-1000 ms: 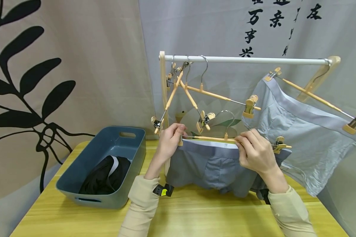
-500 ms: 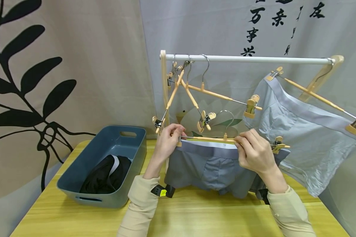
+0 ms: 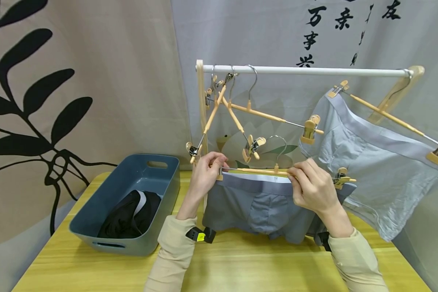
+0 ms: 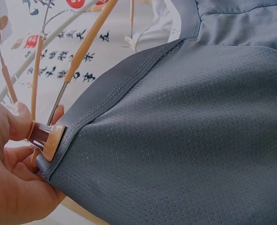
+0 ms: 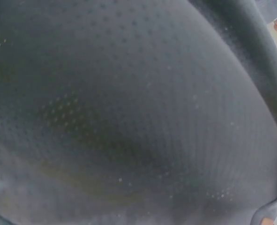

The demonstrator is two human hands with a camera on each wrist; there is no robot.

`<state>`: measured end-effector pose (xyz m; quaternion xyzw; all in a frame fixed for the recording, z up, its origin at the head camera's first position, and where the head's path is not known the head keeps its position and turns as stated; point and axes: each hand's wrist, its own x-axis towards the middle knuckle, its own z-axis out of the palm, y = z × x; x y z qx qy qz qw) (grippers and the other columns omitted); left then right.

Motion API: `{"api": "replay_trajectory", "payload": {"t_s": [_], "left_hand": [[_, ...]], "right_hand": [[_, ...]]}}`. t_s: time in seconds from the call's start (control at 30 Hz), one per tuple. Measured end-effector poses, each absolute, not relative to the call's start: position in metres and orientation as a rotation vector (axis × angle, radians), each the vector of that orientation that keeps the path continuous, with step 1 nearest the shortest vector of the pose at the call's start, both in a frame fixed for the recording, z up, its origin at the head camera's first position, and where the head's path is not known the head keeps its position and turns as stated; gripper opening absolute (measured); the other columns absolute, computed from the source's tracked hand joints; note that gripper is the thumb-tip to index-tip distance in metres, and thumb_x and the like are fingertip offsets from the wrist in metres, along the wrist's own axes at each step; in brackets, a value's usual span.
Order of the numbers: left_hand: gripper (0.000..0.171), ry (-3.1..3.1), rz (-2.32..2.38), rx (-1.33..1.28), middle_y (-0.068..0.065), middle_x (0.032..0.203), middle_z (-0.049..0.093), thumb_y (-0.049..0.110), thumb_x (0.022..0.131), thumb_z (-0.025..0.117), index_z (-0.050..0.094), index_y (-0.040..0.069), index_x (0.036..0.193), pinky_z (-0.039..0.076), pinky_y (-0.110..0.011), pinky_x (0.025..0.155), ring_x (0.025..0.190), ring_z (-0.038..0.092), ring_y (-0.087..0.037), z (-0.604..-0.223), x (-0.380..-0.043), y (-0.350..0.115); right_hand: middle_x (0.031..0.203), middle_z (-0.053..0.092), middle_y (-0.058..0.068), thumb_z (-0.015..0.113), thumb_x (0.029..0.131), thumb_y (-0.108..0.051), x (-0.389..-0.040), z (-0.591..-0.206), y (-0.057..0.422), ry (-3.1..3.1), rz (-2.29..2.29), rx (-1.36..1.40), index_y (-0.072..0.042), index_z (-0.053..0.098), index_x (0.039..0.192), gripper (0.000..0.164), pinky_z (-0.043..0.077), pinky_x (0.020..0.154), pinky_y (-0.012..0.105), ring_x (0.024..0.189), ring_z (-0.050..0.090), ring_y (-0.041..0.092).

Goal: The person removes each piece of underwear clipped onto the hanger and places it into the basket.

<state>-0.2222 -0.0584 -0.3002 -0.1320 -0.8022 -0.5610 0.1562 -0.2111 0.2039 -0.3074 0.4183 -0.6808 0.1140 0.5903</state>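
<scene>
Dark grey boxer briefs (image 3: 270, 211) hang by the waistband from a wooden clip hanger (image 3: 255, 171) above the table. My left hand (image 3: 205, 175) grips the clip at the hanger's left end. In the left wrist view, thumb and fingers hold this clip (image 4: 53, 143), which bites on the waistband's corner. My right hand (image 3: 315, 187) pinches the hanger's bar right of its hook. Beyond that hand, the other clip (image 3: 341, 178) sits at the waistband's right end, partly hidden. Grey perforated fabric (image 5: 138, 103) fills most of the right wrist view.
A clothes rack with a white rail (image 3: 295, 71) stands behind, bearing several bare clip hangers (image 3: 257, 112) at left. Light grey boxer briefs (image 3: 372, 162) hang on its right. A blue-grey basket (image 3: 78, 219) with black clothing (image 3: 127, 217) inside stands left on the wooden table (image 3: 263, 267).
My hands and the hanger with the dark grey boxer briefs have shifted very slightly left. Both grips look the same.
</scene>
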Motion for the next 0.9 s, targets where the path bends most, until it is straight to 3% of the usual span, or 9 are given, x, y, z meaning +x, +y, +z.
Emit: {"api": "replay_trajectory", "payload": {"t_s": [0.17,0.33,0.43,0.63,0.9], "left_hand": [[0.025,-2.285,-1.621,-0.392,-0.012,0.079,0.069,0.024,0.093,0.05,0.065,0.004,0.094,0.041,-0.023,0.061,0.074,0.064,-0.022,-0.3007,-0.2226,-0.059],[0.027,-2.289,-1.657,-0.418,-0.013,0.08,0.068,0.023,0.094,0.049,0.064,0.001,0.097,0.04,-0.022,0.052,0.064,0.059,-0.012,-0.3011,-0.2223,-0.0604],[0.028,-2.299,-1.669,-0.414,-0.013,0.081,0.067,0.025,0.094,0.048,0.064,0.002,0.097,0.044,-0.024,0.054,0.066,0.059,-0.009,-0.3014,-0.2221,-0.0603],[0.026,-2.303,-1.732,-0.398,-0.013,0.083,0.066,0.025,0.095,0.047,0.063,0.004,0.098,0.053,-0.038,0.063,0.072,0.062,-0.015,-0.3023,-0.2208,-0.06],[0.029,-2.322,-1.647,-0.431,-0.01,0.086,0.068,0.027,0.096,0.044,0.063,0.006,0.105,0.047,-0.023,0.053,0.07,0.064,-0.02,-0.3047,-0.2187,-0.0603]], "right_hand": [[0.069,0.056,0.014,0.05,0.079,-0.005,-0.2107,-0.3067,0.2036,-1.584,0.264,0.972,0.005,0.063,0.07,0.018,0.039,0.05,0.033,0.057,0.047,0.026],[0.069,0.056,0.014,0.05,0.081,-0.006,-0.2101,-0.3072,0.2032,-1.585,0.274,0.975,0.005,0.063,0.071,0.02,0.039,0.051,0.034,0.057,0.047,0.027],[0.069,0.056,0.014,0.05,0.082,-0.006,-0.2097,-0.3074,0.2034,-1.592,0.273,0.973,0.005,0.063,0.071,0.02,0.039,0.051,0.034,0.057,0.047,0.026],[0.069,0.056,0.014,0.05,0.081,-0.005,-0.2098,-0.3076,0.2037,-1.596,0.267,0.978,0.004,0.063,0.071,0.018,0.04,0.051,0.034,0.057,0.048,0.026],[0.07,0.056,0.014,0.05,0.08,-0.004,-0.2096,-0.308,0.2051,-1.602,0.257,0.977,0.004,0.063,0.072,0.017,0.04,0.052,0.034,0.057,0.048,0.025]]}}
